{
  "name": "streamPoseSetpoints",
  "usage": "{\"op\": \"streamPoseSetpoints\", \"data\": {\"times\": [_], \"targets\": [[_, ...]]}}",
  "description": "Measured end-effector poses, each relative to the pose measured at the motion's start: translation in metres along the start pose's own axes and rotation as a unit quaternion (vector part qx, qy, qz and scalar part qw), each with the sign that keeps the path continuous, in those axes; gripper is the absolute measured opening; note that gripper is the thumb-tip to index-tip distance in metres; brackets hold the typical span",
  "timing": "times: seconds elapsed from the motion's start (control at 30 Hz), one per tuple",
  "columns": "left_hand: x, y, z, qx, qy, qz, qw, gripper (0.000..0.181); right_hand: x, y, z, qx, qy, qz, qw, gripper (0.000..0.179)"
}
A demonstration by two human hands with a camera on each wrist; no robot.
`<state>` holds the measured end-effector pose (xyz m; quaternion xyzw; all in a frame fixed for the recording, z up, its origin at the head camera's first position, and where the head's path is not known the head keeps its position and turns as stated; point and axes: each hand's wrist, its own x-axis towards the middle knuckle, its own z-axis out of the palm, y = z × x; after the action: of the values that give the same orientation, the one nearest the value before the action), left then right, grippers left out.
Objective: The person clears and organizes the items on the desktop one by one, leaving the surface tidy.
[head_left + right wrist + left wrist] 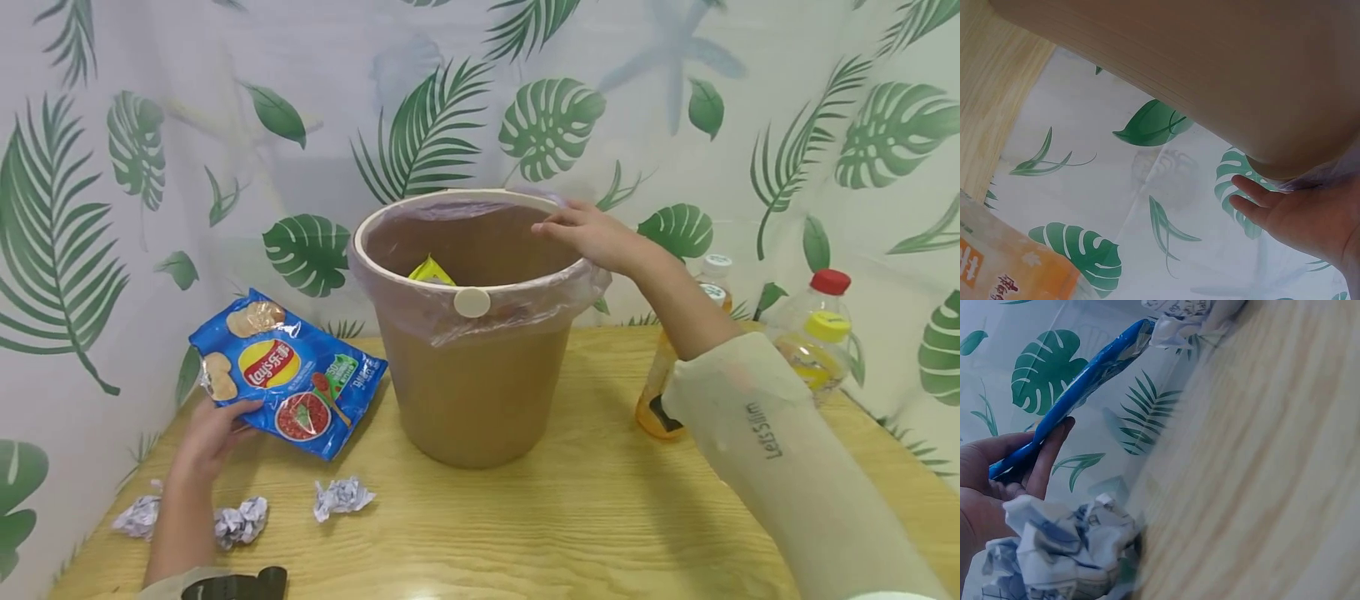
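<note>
Apparently at pick-up, the left hand (206, 437) pinches the Lay's bag (281, 371), likely needing a lift into the trash bin (476, 383), where the right hand (600, 237) rests, fingers straight.

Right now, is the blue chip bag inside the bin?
No, the left hand holds the blue chip bag outside the bin.

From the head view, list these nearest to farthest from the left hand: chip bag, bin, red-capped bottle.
1. Chip bag: pinched in the left hand.
2. Bin: right of the bag.
3. Red-capped bottle: right of the bin.
</note>
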<state>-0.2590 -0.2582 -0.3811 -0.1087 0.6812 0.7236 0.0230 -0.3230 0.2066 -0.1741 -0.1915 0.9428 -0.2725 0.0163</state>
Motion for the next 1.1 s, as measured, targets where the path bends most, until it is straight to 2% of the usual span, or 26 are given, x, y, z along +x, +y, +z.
{"op": "streamPoseSetpoints", "data": {"times": [0.13,0.5,0.67,0.9,1.1], "targets": [[-0.001,0.002,0.007,0.011,0.001,0.003,0.9999,0.069,-0.004,0.003,0.000,0.000,0.001,0.004,1.0000,0.054],[-0.006,0.019,0.010,-0.035,-0.011,0.052,0.9980,0.072,-0.005,0.006,-0.002,-0.004,0.006,0.002,1.0000,0.055],[-0.011,0.026,0.013,-0.055,-0.011,0.055,0.9969,0.076,-0.005,0.007,-0.002,-0.006,0.007,0.009,0.9999,0.056],[-0.016,0.036,0.018,-0.047,0.009,0.056,0.9973,0.075,-0.006,0.006,-0.001,-0.004,0.003,0.010,0.9999,0.058],[-0.021,0.042,0.019,-0.078,0.016,0.062,0.9949,0.075,-0.005,0.004,-0.002,-0.004,0.001,0.013,0.9999,0.059]]}}
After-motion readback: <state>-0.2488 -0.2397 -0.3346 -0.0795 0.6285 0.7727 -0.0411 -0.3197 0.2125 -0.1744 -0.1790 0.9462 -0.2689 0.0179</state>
